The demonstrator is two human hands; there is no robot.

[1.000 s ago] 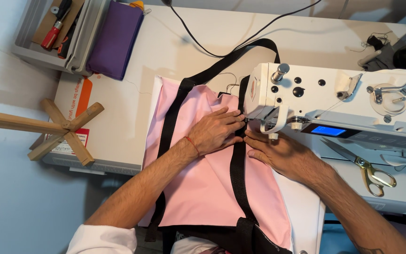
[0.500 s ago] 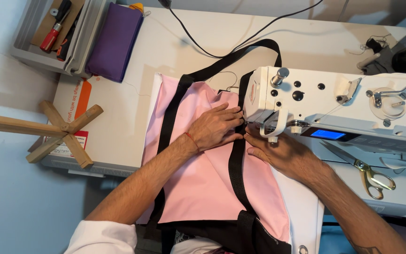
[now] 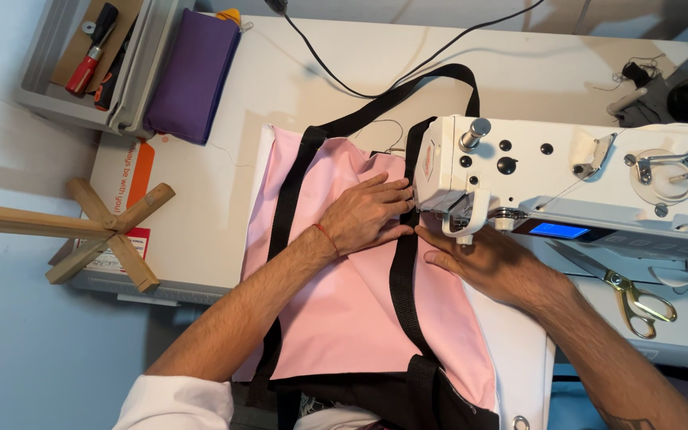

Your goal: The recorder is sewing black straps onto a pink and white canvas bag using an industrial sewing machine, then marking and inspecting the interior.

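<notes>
A pink fabric piece [image 3: 344, 310] with black webbing straps [image 3: 401, 287] lies on the white table under a white sewing machine [image 3: 583, 179]. My left hand [image 3: 368, 213] lies flat on the pink fabric just left of the machine's needle area, fingers pointing at the strap. My right hand [image 3: 487, 263] presses the fabric and strap right in front of the presser foot, partly under the machine head. The needle itself is hidden by the machine.
Gold-handled scissors [image 3: 631, 299] lie on the machine bed at right. A purple pouch [image 3: 193, 76] and a grey tool tray [image 3: 89, 64] sit at the back left. A wooden cross-shaped stand [image 3: 97, 227] sticks out at left. A black cable [image 3: 376, 80] crosses the table.
Both hands have stayed on the fabric by the presser foot, with only a slight shift; the fabric has barely moved.
</notes>
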